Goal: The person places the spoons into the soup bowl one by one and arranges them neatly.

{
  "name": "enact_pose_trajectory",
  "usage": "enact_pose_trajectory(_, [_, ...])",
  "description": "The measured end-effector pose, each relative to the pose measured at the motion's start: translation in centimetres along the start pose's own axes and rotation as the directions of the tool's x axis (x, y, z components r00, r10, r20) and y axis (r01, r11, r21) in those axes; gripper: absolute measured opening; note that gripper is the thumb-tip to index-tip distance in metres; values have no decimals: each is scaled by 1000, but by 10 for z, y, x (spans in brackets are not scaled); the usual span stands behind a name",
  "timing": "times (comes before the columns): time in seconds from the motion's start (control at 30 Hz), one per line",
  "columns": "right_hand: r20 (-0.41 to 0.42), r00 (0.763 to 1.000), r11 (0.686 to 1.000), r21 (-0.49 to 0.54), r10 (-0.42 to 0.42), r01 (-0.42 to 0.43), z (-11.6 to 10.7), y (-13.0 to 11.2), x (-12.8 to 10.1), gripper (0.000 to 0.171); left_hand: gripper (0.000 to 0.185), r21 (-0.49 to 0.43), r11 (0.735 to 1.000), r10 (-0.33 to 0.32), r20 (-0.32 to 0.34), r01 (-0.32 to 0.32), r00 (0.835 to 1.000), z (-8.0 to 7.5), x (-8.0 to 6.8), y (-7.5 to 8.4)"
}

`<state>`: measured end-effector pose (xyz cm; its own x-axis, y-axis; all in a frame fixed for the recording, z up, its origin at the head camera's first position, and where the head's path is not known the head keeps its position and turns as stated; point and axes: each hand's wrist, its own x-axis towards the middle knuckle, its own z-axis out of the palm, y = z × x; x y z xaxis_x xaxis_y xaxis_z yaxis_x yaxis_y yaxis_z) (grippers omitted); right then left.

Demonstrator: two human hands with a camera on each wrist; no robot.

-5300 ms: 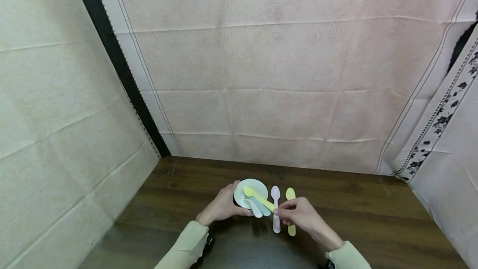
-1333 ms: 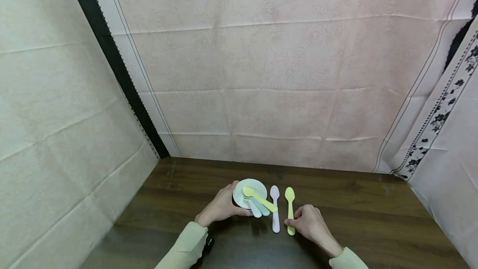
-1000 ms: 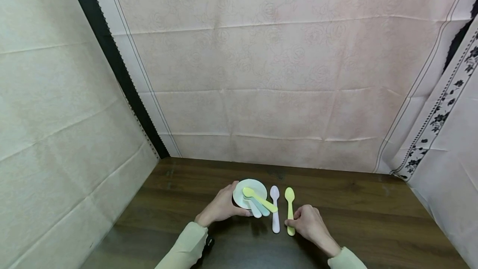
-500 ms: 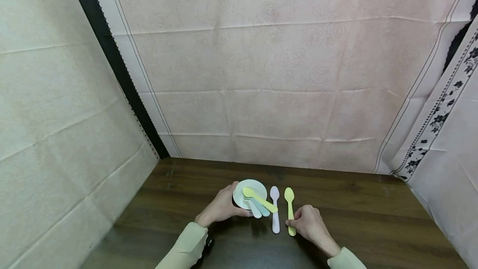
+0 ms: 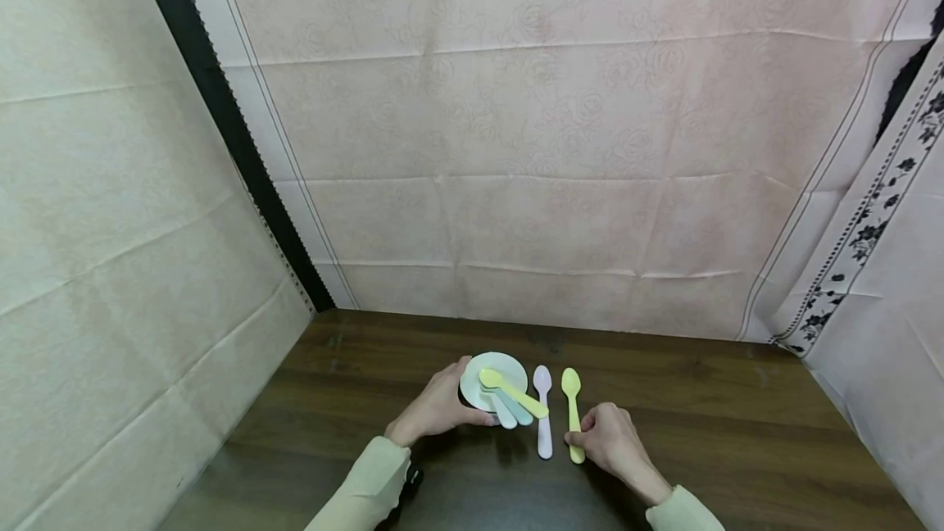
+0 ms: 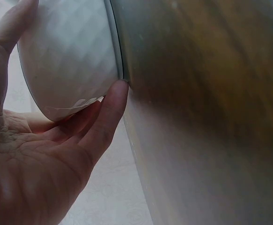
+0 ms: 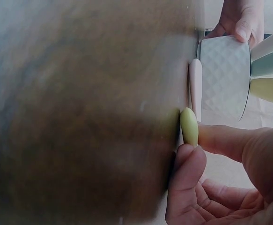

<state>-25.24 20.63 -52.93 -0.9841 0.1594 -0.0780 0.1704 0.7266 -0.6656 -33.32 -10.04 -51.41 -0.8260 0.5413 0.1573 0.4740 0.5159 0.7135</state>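
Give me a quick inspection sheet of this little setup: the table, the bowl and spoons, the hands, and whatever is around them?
Surface: dark wooden table, bare wood showing.
Job's things: white bowl with three spoons leaning out; pink spoon and yellow-green spoon lie flat beside it.
Clutter: nothing seen.
Grippers: left hand holds the bowl's side; right hand pinches the yellow-green spoon's handle end.
Cables: nothing seen.
Surroundings: pale patterned cloth hangs behind and at both sides; a dark strip runs down the left corner.
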Motion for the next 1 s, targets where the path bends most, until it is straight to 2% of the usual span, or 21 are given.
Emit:
enact_pose_trajectory(0.17, [-16, 1000, 1000, -3, -3, 3, -3, -10, -8, 26, 94, 1, 1000, 6, 1, -6, 1000, 0, 1, -1])
enact_pose_trajectory(0.4, [-36, 999, 1000, -24, -8, 7, 10, 11, 11, 30, 94, 2, 1000, 6, 1, -6, 1000, 0, 2, -2])
enact_pose_trajectory(0.73, [-41, 998, 997, -54, -50, 48, 20, 27, 24, 31, 94, 3, 1000, 5, -2, -5, 1000, -1, 3, -1])
enact_pose_trajectory(0.83, [-37, 998, 998, -45, -55, 54, 21, 30, 24, 30, 94, -3, 1000, 8, 0, -8, 1000, -1, 2, -1])
enact_pose_trajectory(1.0, [-42, 997, 997, -32, -68, 66, 15, 19, 13, 28, 94, -3, 1000, 13, 1, -13, 1000, 0, 1, -1])
